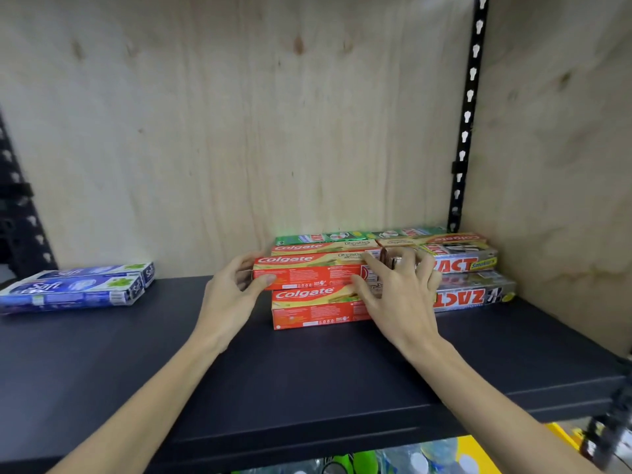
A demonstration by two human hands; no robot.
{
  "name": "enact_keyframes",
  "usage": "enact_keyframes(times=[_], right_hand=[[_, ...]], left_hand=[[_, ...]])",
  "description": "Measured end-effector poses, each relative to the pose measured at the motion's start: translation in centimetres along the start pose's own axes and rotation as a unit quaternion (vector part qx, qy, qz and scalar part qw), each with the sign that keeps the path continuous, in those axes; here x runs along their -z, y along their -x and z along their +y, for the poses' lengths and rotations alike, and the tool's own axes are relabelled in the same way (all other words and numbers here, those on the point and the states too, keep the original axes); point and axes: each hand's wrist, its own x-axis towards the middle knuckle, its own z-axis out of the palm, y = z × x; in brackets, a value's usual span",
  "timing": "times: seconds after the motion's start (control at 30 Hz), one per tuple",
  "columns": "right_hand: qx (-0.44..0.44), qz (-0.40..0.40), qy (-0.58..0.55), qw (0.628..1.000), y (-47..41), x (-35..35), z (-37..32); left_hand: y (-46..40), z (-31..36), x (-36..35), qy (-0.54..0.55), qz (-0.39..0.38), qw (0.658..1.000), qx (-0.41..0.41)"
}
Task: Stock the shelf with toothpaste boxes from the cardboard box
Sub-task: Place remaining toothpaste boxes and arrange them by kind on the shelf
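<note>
Two blue Safi boxes (pixel 73 287) are lying flat at nine o'clock on the dark shelf (pixel 307 371), well apart from the main stack and touching each other along their long sides. A black slotted upright (pixel 466 114) is running up the plywood back panel (pixel 239 114) at one o'clock, and a second slotted upright (pixel 20 213) is showing blurred at the far left. Below the shelf's front lip, at six o'clock, bottles and something yellow are peeking out, too blurred to name.

At the centre a stack of toothpaste boxes is sitting against the back panel. A lower Colgate box (pixel 318 307) is lying flat on the shelf, and an upper Colgate box (pixel 307 271) is resting on top of it, shifted a little toward nine o'clock. Behind them another Colgate box and green Zact boxes (pixel 359 236) are lining the back. Silver Zact boxes (pixel 475 280) are stacked at three o'clock, just beside the Colgate pile, blocking that side.

The left hand (pixel 232 292) is gripping the nine o'clock end of the upper Colgate box, thumb on its front face and fingers curled round the end. The right hand (pixel 400 285) is spreading over the three o'clock end of the same box, fingers fairly straight, fingertips touching its top and a neighbouring box end behind.
</note>
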Motion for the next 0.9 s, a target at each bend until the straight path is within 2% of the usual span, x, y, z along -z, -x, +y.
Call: enact_keyframes(times=[0.13,0.23,0.4,0.57,0.9], right_hand=[[0.011,-0.011,-0.004,1.000,0.4,0.2,-0.9],[-0.017,-0.003,-0.070,0.997,-0.1,0.5,-0.5],[-0.075,0.025,-0.139,0.987,-1.6,1.6,2.2],[-0.129,0.075,-0.206,0.967,-4.1,2.6,5.0],[-0.143,0.086,-0.180,0.969,-7.4,2.0,9.9]], left_hand=[[0.6,0.4,0.6,-0.001,0.018,1.000,0.013],[1.1,1.2,0.1,-0.015,0.021,1.000,0.000],[0.8,4.9,-2.6,0.012,0.030,0.998,-0.062],[-2.2,8.3,-5.9,-0.022,0.018,0.993,-0.111],[-6.0,8.5,-12.2,-0.082,-0.040,0.991,-0.094]])
